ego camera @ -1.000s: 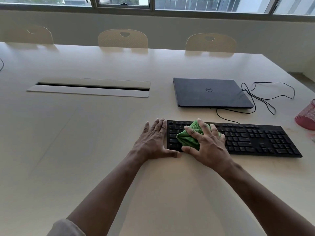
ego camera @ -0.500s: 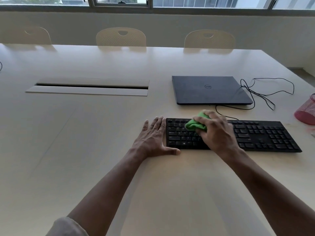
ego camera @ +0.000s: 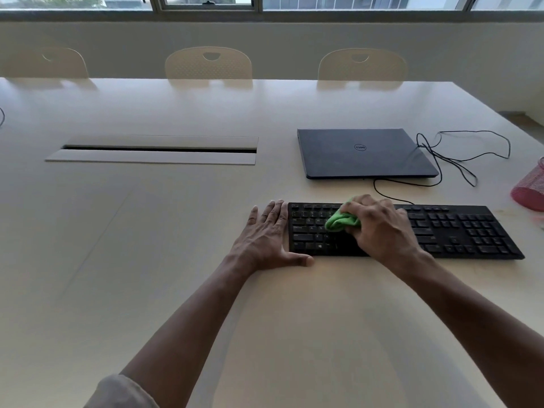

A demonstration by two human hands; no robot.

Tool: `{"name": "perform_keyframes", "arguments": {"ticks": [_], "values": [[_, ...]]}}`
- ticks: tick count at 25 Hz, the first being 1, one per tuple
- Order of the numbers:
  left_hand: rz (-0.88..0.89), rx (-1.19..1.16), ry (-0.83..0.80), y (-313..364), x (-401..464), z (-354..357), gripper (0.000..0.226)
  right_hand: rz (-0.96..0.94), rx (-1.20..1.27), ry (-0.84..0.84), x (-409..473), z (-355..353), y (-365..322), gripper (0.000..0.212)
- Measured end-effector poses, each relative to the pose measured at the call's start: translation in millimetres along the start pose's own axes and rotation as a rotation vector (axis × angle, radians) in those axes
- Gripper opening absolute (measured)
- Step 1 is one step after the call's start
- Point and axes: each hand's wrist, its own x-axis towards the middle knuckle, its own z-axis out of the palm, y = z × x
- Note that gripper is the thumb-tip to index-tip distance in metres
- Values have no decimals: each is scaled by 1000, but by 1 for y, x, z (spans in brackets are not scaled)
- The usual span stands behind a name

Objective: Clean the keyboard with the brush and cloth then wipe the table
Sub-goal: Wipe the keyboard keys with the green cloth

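Wiping keys: right hand [ego camera: 379, 228] bunched round green cloth [ego camera: 341, 220], pressing it onto keyboard [ego camera: 459, 231] left-centre. Left hand [ego camera: 266, 235] flat, fingers straight, bracing keyboard's left end against sliding on table [ego camera: 147, 260].

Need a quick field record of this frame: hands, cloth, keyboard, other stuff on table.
left hand: flat on the table, against the keyboard's left end
right hand: holds the bunched green cloth on the keys
keyboard: black, lies flat, cable runs back
laptop: closed, behind keyboard
pink mesh holder: right edge, partly cut off
brush: not visible
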Motion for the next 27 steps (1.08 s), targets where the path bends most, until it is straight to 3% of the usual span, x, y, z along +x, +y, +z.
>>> {"name": "perform_keyframes", "arguments": {"ticks": [3,9,12,18,23,27], "values": [[3,0,1,0,-1,-1,142,81,-11,33,10,-4,3,43],[0,3,-1,1,-2,-2,140,-65,17,-13,0,13,-50,45],[-6,-7,2,1,-2,-2,140,-78,-22,-11,-11,6,-27,43],[-5,3,1,2,-3,-2,142,113,-32,35,-10,-10,16,46],[-9,-3,2,3,-3,-4,142,-42,58,20,-10,5,-47,43],[-8,-7,11,3,-4,-3,141,-101,-7,-11,-20,6,-36,41]]}}
